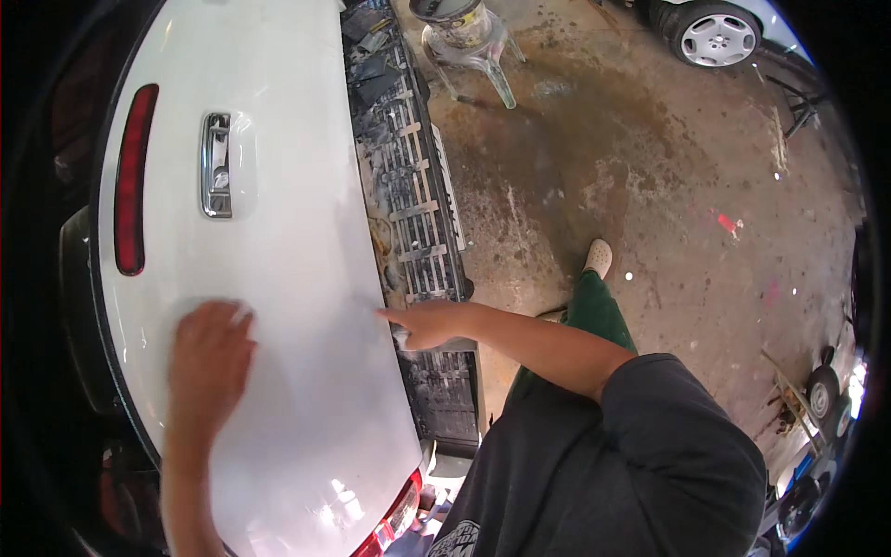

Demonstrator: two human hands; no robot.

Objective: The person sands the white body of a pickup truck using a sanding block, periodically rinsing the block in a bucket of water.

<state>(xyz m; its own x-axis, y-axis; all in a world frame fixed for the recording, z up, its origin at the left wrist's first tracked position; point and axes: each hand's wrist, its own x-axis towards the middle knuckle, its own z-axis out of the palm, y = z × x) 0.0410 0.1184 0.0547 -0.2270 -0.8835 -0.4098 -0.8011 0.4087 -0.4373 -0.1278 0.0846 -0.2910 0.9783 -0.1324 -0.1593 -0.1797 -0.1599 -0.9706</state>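
Note:
A white car boot lid (288, 186) fills the left side, with a chrome handle (215, 165) and a long red light (135, 176). My left hand (209, 357) lies flat on the lid's dull lower area, and a small pale pad (243, 314) shows under its fingertips. My right hand (425, 325) reaches across to the lid's right edge, with its fingers curled over that edge.
A black grille panel (418, 213) strewn with debris lies along the lid's right side. At the top, a clear plastic stool (469, 51) carries a can. A white car's wheel (715, 37) is at the top right. The concrete floor (650, 186) is stained. My green trouser leg and white shoe (599, 258) are nearby.

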